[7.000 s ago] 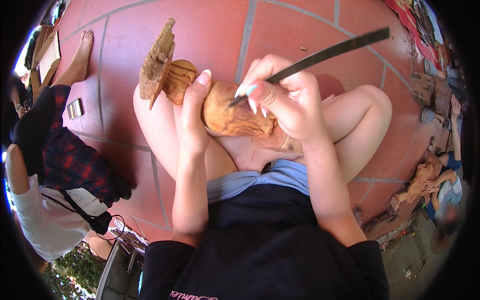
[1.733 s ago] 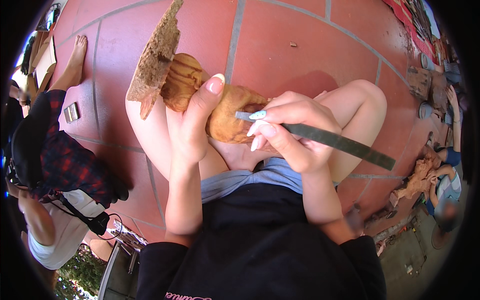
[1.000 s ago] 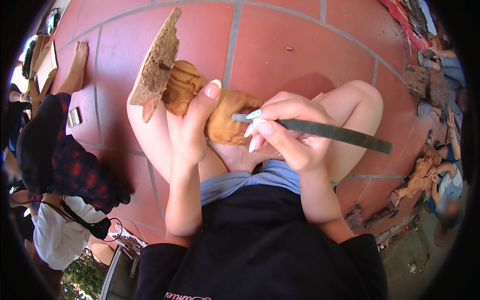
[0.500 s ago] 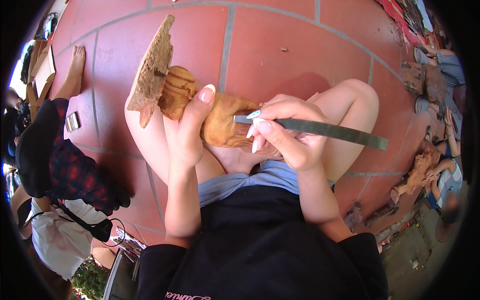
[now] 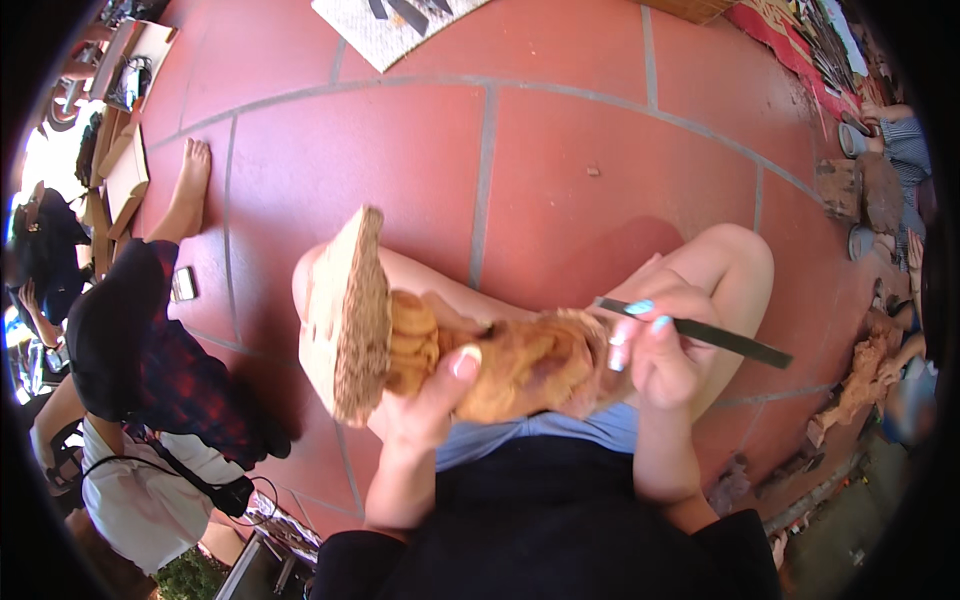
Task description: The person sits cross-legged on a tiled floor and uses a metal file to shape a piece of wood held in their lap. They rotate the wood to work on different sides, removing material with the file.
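In the head view, the brown wood carving (image 5: 530,365) is lying crosswise above the person's lap, its pale, rough-edged slab base (image 5: 335,320) facing the left side. The left hand (image 5: 423,412) is gripping the carving just beside that base, its thumb pressing on the near face and a fingertip showing along the far edge, so those fingers are clamping around the wood. At the carving's right end, the right hand (image 5: 672,352) is holding a flat dark metal tool (image 5: 735,343), its fingers pinching together on the shaft; the tool's tip is pointing left, close by the carving's upper right edge, and whether it is touching cannot be told. The person's bent legs are spreading to either side of the carving. Beyond the carving, the red tiled floor (image 5: 390,140) is stretching toward a pale mat (image 5: 385,45) that is bearing dark items. Well left of the carving, a phone-like object (image 5: 184,284) is lying near a co-worker's bare foot (image 5: 190,190). Well right of it, wood blocks (image 5: 840,188) are standing near another person.
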`<state>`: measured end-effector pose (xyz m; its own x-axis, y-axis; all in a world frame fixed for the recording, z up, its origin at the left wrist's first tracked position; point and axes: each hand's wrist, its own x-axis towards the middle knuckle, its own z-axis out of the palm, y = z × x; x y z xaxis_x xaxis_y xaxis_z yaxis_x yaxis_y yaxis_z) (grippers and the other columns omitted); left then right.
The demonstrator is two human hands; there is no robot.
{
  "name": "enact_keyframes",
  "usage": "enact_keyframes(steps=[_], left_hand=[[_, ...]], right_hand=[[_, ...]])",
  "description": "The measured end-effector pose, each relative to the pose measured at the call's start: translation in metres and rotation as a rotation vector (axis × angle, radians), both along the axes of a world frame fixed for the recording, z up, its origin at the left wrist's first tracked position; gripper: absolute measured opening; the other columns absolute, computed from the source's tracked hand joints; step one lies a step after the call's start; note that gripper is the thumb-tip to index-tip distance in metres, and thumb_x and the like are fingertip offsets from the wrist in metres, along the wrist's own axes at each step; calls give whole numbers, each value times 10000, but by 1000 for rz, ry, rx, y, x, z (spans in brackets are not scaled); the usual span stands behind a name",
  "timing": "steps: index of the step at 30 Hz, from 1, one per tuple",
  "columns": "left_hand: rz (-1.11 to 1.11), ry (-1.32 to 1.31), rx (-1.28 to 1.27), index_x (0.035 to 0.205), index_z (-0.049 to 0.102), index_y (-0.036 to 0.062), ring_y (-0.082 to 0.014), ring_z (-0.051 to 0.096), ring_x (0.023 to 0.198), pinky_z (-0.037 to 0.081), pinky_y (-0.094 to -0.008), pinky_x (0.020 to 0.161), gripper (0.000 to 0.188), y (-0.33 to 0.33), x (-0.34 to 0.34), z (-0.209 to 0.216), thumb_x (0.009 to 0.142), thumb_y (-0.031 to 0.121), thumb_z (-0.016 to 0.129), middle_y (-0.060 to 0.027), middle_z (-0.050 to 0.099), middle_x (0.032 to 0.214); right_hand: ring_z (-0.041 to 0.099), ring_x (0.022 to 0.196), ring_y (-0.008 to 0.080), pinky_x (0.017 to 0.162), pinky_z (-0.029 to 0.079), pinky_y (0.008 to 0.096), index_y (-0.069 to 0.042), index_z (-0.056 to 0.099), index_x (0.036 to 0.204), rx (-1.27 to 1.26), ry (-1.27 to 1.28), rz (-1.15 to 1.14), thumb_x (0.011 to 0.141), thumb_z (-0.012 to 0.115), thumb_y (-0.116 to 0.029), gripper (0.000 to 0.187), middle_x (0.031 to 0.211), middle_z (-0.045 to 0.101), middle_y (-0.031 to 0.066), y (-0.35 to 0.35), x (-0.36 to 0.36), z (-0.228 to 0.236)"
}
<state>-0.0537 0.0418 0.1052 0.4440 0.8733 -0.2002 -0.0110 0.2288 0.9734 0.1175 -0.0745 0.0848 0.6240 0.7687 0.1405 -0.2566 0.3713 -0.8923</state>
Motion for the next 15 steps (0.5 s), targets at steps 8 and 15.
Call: enact_keyframes(steps=[8, 15], left_hand=[[-42, -47, -141, 832, 592, -54, -153, 549, 685, 461, -283, 664, 397, -2, 6, 19, 725, 318, 683, -109, 594, 750], [63, 107, 176, 795, 617, -30, -165, 569, 697, 448, -284, 655, 312, 1, 14, 8, 728, 262, 707, -76, 617, 758]], right_hand=[[397, 427, 84, 386, 356, 208, 43, 525, 952, 24, -61, -140, 955, 506, -146, 190, 645, 475, 78, -13, 26, 29], [592, 558, 201, 505, 486, 273, 70, 484, 1114, 99, 40, 98, 992, 411, -310, 406, 803, 620, 184, -12, -2, 36]])
